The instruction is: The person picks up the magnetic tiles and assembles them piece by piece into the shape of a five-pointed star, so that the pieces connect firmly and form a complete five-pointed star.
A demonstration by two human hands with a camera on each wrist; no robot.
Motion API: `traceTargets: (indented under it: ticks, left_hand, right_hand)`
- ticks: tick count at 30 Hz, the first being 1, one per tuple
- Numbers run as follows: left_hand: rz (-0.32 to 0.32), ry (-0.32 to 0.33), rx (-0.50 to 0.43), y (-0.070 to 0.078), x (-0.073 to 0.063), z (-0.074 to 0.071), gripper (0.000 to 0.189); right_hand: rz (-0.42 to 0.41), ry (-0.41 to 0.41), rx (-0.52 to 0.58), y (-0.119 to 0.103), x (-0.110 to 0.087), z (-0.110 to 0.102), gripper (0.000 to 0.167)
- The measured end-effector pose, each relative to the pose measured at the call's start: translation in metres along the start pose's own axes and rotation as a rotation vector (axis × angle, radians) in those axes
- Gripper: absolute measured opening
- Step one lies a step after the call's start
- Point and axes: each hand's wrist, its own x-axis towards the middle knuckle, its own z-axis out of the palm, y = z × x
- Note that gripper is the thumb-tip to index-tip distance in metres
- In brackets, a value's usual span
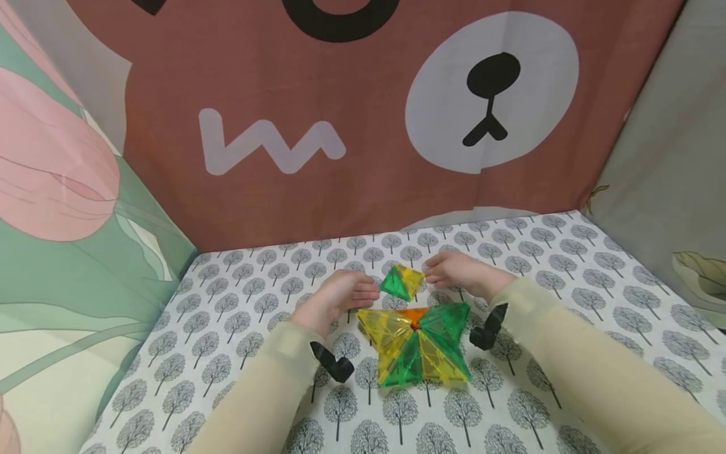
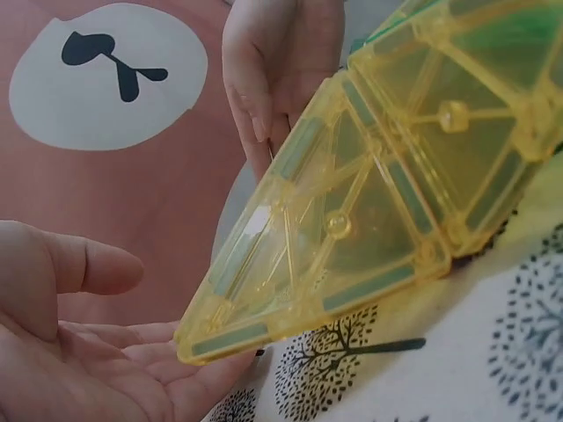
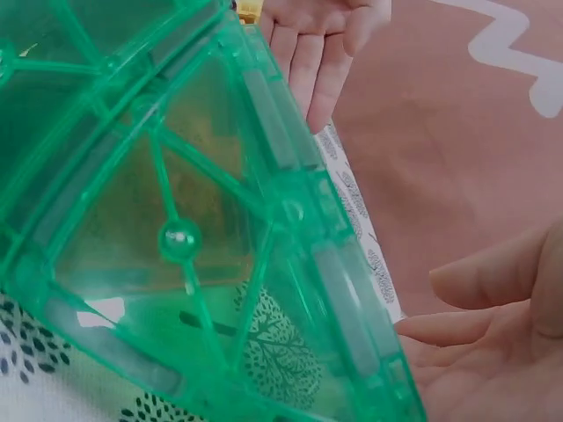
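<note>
A star-shaped build of see-through magnetic tiles (image 1: 422, 353) in yellow, green and orange lies on the cloth between my forearms. Just beyond it sits a small green and yellow tile pyramid (image 1: 401, 281). My left hand (image 1: 348, 291) is at the pyramid's left side, fingers extended toward it. On the other side, my right hand (image 1: 456, 270) has its fingertips close to the pyramid's right corner. Both palms face inward, and neither hand grips anything. The left wrist view shows yellow triangular tiles (image 2: 325, 220) up close; green ones (image 3: 202, 220) fill much of the right wrist view.
A white cloth (image 1: 249, 302) printed with grey trees covers the surface. Behind it rises a reddish-brown fabric (image 1: 272, 208) with a bear's face. Patterned hangings (image 1: 62, 265) close off the left, and a grey one (image 1: 669, 164) the right. Each wrist wears a black strap mount (image 1: 334, 364).
</note>
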Motion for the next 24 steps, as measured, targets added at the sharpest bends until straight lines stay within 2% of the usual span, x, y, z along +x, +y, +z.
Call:
traceTargets:
  ticks: [3,7,13,15,19,24]
  left_hand:
    - [-0.005,0.003,-0.005,0.000,0.001,0.001,0.042]
    - [-0.023,0.013,0.035,0.000,0.004,0.003,0.045]
    - [-0.031,0.159,0.195,0.004,0.007,0.005,0.054]
    - [-0.015,0.179,0.221,0.006,0.009,0.005,0.054]
    - [0.016,0.163,0.213,0.010,0.012,0.007,0.052]
    - [-0.014,0.145,0.172,0.012,0.012,0.009,0.056]
  right_hand:
    - [0.002,-0.013,0.078,0.001,0.000,0.000,0.050]
    - [0.014,-0.022,0.181,0.000,-0.001,0.002,0.051]
    - [0.034,0.011,0.284,0.002,-0.004,0.000,0.050]
    - [0.033,0.006,0.308,0.003,-0.004,0.000,0.050]
    - [0.026,-0.008,0.335,0.002,-0.005,0.003,0.052]
    - [0.023,-0.010,0.365,0.001,-0.006,0.007,0.053]
